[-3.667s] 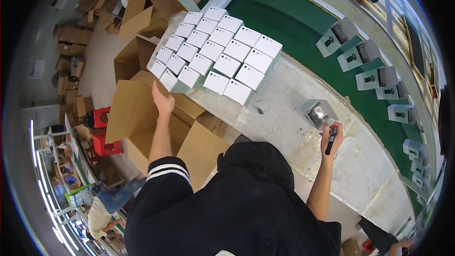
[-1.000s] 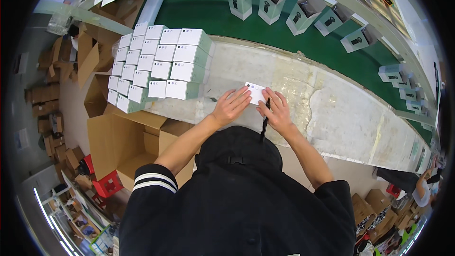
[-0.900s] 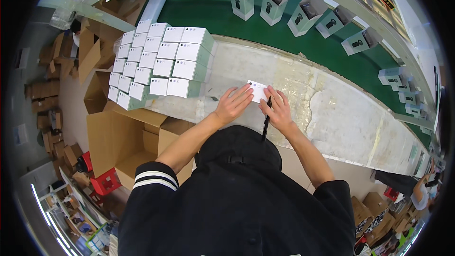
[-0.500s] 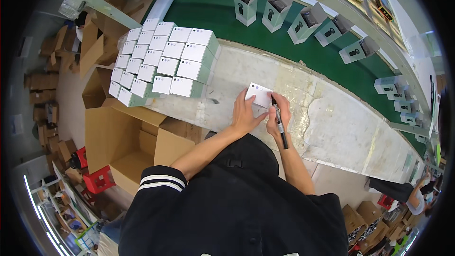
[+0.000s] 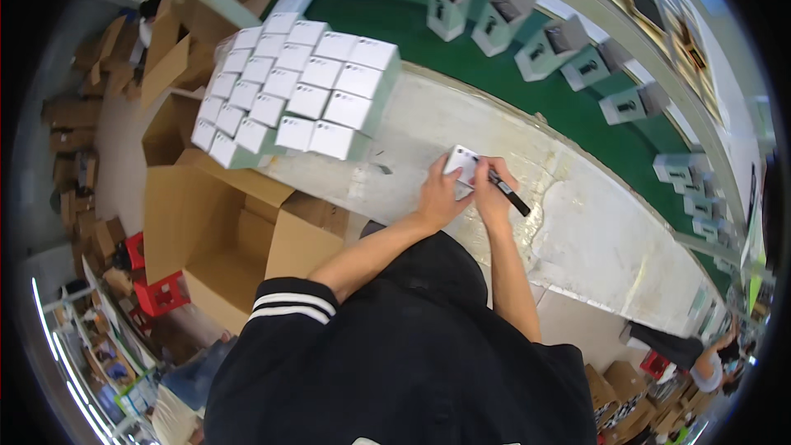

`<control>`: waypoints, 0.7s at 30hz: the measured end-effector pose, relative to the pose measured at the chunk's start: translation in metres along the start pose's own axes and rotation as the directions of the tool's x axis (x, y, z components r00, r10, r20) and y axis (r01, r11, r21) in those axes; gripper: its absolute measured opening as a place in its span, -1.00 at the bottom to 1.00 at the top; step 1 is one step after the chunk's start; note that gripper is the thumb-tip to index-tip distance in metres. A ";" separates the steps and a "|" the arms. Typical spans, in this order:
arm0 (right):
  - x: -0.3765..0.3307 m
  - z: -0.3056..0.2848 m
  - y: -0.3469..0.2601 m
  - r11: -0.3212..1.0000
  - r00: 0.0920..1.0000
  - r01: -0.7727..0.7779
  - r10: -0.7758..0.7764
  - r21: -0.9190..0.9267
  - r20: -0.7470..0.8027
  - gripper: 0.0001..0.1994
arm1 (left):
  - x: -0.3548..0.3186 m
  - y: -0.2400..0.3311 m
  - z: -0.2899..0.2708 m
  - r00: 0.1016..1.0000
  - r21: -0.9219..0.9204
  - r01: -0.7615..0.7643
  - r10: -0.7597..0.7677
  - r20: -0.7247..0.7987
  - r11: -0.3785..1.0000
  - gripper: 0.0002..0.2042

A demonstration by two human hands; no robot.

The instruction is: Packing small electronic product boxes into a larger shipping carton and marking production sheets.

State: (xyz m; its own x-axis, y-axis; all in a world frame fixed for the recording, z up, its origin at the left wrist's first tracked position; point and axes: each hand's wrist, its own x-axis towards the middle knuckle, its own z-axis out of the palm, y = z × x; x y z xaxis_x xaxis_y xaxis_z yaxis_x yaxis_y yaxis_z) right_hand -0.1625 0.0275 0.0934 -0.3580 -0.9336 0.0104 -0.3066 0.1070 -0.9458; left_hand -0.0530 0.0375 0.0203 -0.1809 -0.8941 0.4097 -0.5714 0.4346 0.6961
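A small white box [image 5: 461, 161] lies on the worn grey worktable [image 5: 593, 231] in front of me. My left hand [image 5: 439, 195] presses on the box's near edge and holds it still. My right hand [image 5: 493, 191] grips a black marker pen [image 5: 504, 190] with its tip on the box's top face. A block of many identical white boxes [image 5: 288, 91], packed side by side, stands on the table to the left.
An open brown carton [image 5: 227, 235] stands on the floor at my lower left. Several open grey boxes [image 5: 535, 37] ride a green conveyor belt [image 5: 395, 25] behind the table. Flattened cardboard and red crates [image 5: 156, 292] lie at far left. Another person [image 5: 700, 363] bends at lower right.
Earlier my left hand reached to the white block and my right held the pen near a grey box. Now both hands are together on one white box, the pen on its top.
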 end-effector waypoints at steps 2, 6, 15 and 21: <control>0.004 -0.005 0.001 0.991 0.999 0.044 -0.045 -0.124 -0.005 -0.85 | 0.001 0.000 0.008 0.999 0.019 0.041 -0.041 -0.010 0.999 -0.28; -0.005 -0.011 0.008 0.964 0.976 -0.086 0.132 0.251 -0.173 -0.83 | 0.001 -0.008 0.000 0.997 -0.039 0.073 -0.072 0.023 0.997 -0.22; -0.017 -0.037 0.033 0.952 0.945 -0.237 0.273 0.196 -0.180 -0.74 | -0.015 -0.004 -0.169 0.864 -0.142 0.493 -0.464 0.193 0.858 -0.24; -0.010 -0.019 0.047 0.942 0.953 -0.273 0.293 0.196 -0.081 -0.77 | -0.059 -0.086 -0.262 0.791 -0.113 0.532 -0.540 -0.289 0.839 -0.16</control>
State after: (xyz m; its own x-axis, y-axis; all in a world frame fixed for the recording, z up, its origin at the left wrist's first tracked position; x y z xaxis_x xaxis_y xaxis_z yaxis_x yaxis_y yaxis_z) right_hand -0.1904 0.0481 0.0554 -0.5024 -0.8304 -0.2408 -0.0178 0.2883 -0.9574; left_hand 0.2165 0.0811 0.0915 0.3966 -0.9103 0.1183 -0.4853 -0.0985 0.8688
